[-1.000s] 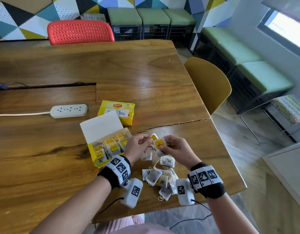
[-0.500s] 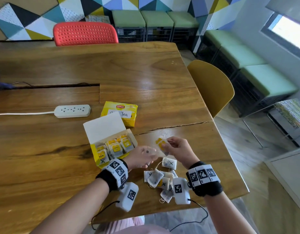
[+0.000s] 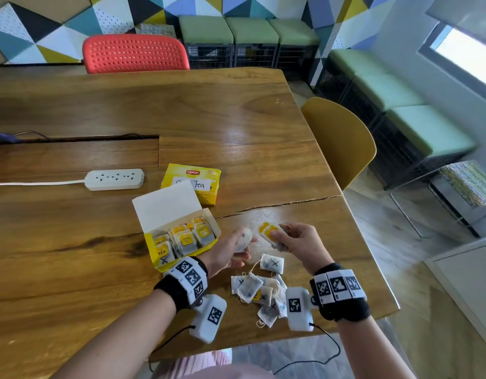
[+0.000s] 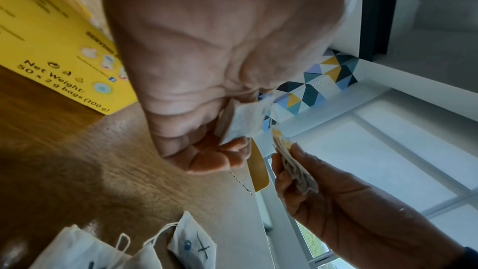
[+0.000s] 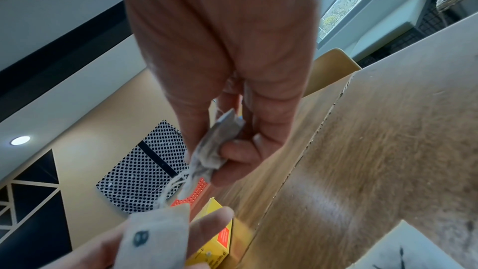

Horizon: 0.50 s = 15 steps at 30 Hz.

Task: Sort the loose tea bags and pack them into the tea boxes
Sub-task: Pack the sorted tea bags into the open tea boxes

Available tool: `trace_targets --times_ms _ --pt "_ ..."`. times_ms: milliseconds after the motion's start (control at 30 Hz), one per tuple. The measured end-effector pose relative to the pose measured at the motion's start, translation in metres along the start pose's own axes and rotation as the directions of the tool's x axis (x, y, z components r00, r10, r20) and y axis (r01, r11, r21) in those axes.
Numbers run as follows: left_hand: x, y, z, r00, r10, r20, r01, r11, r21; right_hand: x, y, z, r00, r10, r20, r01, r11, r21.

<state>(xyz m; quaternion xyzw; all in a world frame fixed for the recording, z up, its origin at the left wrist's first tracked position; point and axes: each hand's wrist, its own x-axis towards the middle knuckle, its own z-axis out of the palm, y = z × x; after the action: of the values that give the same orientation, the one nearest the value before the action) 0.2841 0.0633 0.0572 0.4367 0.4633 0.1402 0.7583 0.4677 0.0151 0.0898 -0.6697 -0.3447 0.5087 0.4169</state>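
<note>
An open yellow tea box with its white lid up holds several yellow-tagged tea bags. Behind it lies a closed yellow Lipton box with a handwritten label. A pile of loose tea bags, some marked with an X, lies near the table's front edge. Just right of the open box, my left hand pinches one white tea bag with a dark dot on it. My right hand grips a small bundle of tea bags with a yellow tag above the pile.
A white power strip with its cord lies left of the boxes. A cable slot cuts the wooden table. A red chair stands at the far side and a yellow chair at the right edge.
My hands have drawn apart. The left hand came away from the right hand's bundle with a single tea bag and now sits lower and closer to the open box.
</note>
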Motion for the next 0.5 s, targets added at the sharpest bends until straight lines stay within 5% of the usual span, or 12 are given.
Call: trace_targets --times_ms 133,333,500 --pt "-0.002 0.001 -0.002 0.998 0.001 0.056 0.001 1.000 -0.026 0.001 0.000 -0.003 1.000 -0.013 -0.002 0.013 1.000 0.007" --pt "-0.006 -0.005 -0.012 0.985 0.091 0.144 -0.130 0.949 0.288 0.008 0.004 -0.017 1.000 -0.013 -0.005 0.013 0.998 -0.060" --pt "-0.014 0.005 -0.023 0.978 0.181 0.105 -0.202 0.944 0.262 0.010 0.008 -0.028 0.998 -0.015 0.066 0.030 0.974 -0.223"
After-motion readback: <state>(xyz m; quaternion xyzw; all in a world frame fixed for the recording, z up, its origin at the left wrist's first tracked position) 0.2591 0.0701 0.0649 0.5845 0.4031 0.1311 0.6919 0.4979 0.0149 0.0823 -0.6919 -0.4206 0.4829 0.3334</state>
